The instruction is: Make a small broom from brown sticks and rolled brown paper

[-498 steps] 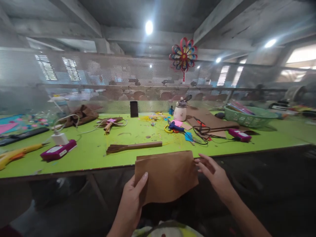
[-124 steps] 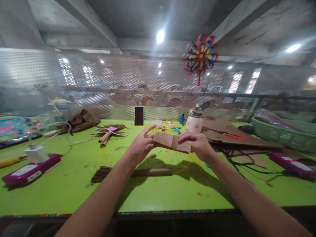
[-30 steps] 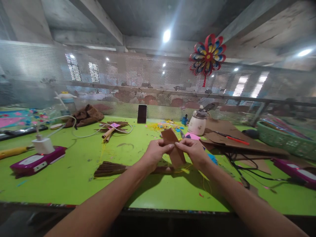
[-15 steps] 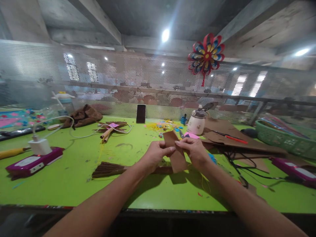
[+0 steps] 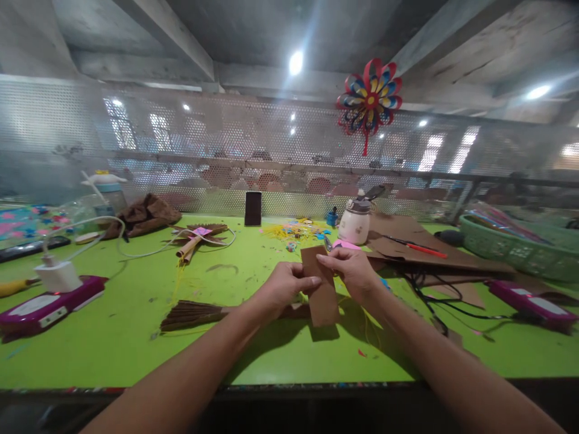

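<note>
A strip of brown paper [image 5: 323, 304] is held up over the table between both hands. My left hand [image 5: 284, 284] pinches its left edge, thumb on the near face. At its upper right edge, my right hand [image 5: 353, 271] grips it between thumb and fingers. Below and behind the strip lies a pleated brown paper bundle [image 5: 192, 314], its fanned end to the left and part of it hidden by my left forearm. Yellow strands trail near both hands.
On the green table [image 5: 136, 337] stand a phone [image 5: 253, 209] and a white bottle [image 5: 354, 226]. Right are brown sheets [image 5: 474, 263], a red pen [image 5: 427, 250], cables and a green basket [image 5: 506, 250]. Purple power strips [image 5: 54, 308] lie at both sides.
The brown strip has turned more upright, its lower end a little lower. Both hands still hold it. The whole view has shifted slightly, with the background moving left.
</note>
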`<state>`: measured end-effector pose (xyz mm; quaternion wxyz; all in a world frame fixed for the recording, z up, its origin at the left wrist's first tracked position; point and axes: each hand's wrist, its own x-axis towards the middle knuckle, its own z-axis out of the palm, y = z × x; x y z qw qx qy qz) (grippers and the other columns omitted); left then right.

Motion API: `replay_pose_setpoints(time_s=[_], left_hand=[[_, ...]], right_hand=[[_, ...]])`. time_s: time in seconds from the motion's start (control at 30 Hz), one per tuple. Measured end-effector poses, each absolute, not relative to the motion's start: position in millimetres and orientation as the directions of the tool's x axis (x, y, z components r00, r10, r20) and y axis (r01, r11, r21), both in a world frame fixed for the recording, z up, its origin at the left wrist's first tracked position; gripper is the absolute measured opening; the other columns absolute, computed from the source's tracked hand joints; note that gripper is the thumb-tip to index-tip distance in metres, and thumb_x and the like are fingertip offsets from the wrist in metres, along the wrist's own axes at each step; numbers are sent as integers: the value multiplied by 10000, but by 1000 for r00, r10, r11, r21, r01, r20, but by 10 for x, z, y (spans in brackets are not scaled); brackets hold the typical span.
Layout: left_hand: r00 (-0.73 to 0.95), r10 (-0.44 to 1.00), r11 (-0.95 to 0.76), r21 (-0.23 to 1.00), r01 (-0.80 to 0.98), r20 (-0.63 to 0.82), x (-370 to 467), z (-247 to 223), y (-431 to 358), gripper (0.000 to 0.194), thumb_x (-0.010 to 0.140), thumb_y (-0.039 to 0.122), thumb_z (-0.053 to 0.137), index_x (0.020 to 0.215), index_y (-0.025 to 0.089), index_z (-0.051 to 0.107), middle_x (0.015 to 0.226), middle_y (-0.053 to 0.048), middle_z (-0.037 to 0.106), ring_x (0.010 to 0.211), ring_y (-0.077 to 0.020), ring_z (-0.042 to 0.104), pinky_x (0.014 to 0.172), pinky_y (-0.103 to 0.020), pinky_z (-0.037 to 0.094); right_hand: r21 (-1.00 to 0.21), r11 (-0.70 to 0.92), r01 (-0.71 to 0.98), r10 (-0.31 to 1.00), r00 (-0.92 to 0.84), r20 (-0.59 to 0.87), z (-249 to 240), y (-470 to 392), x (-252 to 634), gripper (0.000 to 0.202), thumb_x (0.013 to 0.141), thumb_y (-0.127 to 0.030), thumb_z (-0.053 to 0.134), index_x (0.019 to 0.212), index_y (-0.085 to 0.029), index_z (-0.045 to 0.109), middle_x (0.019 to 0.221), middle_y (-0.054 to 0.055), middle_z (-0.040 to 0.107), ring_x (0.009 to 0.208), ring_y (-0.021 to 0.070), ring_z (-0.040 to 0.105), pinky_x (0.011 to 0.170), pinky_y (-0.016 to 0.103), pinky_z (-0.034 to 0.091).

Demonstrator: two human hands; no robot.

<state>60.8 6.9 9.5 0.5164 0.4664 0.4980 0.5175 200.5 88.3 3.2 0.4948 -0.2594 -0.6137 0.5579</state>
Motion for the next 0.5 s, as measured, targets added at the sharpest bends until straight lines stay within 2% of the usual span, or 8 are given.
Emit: replay_pose_setpoints(time_s=[0.2, 0.3, 0.4, 0.5], left_hand=[[7, 984, 177, 984, -31, -177, 661, 43, 37, 161, 613, 230, 757, 688, 119, 668, 564, -11, 590, 515, -103, 501, 546, -262, 412], [8, 985, 172, 980, -103, -172, 657, 68, 46, 218, 622, 246, 756, 797, 135, 688, 732, -55, 665, 659, -153, 581, 617, -296, 461], [-60, 997, 49, 992, -112, -56, 593, 113, 95, 252, 633, 255, 747, 853, 140, 700, 830, -79, 692, 732, -184, 598, 665, -328, 473], [-123, 988, -105, 993, -61, 97, 499, 126, 158, 215, 639, 242, 736, 816, 121, 714, 800, -88, 701, 705, -177, 595, 698, -319, 454]], right_hand=[[-906, 225, -359, 908, -259, 329, 105, 1027, 2105, 288, 534, -366, 823, 539, -150, 633, 506, -14, 544, 472, 81, 413, 467, 243, 308], [-896, 227, -383, 920, -217, 326, 157, 1094, 2169, 323, 506, -395, 832, 544, -154, 620, 517, -11, 549, 478, 81, 429, 464, 236, 325], [-913, 207, -351, 908, -278, 313, 178, 1063, 2164, 369, 582, -497, 771, 597, -154, 635, 555, 6, 571, 504, 96, 474, 499, 245, 375], [-945, 282, -167, 834, -445, 327, 166, 937, 2098, 450, 673, -589, 663, 578, -152, 621, 541, 11, 562, 515, 110, 487, 521, 259, 389]])
